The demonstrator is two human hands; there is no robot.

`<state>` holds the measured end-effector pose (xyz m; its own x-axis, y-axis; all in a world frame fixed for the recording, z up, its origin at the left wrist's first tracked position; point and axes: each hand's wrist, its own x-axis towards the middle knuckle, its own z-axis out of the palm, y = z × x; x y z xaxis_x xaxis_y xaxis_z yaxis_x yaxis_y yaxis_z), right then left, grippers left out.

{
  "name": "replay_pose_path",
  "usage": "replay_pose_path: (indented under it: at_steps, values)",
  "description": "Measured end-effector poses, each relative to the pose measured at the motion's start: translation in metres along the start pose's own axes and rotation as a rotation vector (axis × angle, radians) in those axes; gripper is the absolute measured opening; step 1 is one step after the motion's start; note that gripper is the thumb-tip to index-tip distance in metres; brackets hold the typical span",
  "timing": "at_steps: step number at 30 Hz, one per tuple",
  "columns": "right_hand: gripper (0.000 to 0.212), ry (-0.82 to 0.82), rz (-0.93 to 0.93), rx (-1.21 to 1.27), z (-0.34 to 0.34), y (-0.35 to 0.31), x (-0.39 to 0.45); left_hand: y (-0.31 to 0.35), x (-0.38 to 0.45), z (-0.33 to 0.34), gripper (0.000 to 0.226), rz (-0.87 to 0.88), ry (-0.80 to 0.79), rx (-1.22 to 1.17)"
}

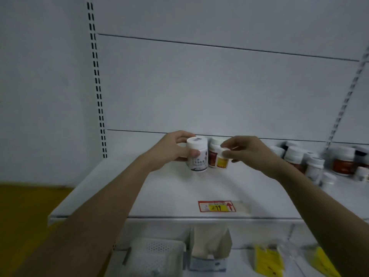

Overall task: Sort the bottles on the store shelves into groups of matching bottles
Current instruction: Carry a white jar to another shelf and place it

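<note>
Head view: I see my left hand gripping a white bottle above the shelf, behind the price tag. My right hand pinches a yellow-labelled bottle just right of it.
</note>
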<state>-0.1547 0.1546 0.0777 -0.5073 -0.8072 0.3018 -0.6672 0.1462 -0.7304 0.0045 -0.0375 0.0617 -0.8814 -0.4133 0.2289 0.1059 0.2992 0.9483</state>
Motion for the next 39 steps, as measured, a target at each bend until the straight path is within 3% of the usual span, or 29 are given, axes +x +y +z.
replay_pose_path:
  at_steps: [6,14,27,39]
  values:
    - [0.017,0.122,0.073,0.169,-0.043,-0.014,-0.068,0.031,-0.023,0.05,0.046,0.038,-0.145,-0.062]
    - [0.019,0.307,0.088,0.027,-0.148,0.001,-0.159,0.09,-0.019,0.16,0.05,0.111,-0.292,-0.052]
    - [0.022,0.468,0.178,-0.177,-0.351,0.099,-0.336,0.164,0.005,0.447,0.044,0.175,-0.459,-0.067]
    - [0.02,0.624,0.349,-0.173,-0.483,0.211,-0.446,0.157,0.048,0.672,0.047,0.129,-0.667,-0.067]
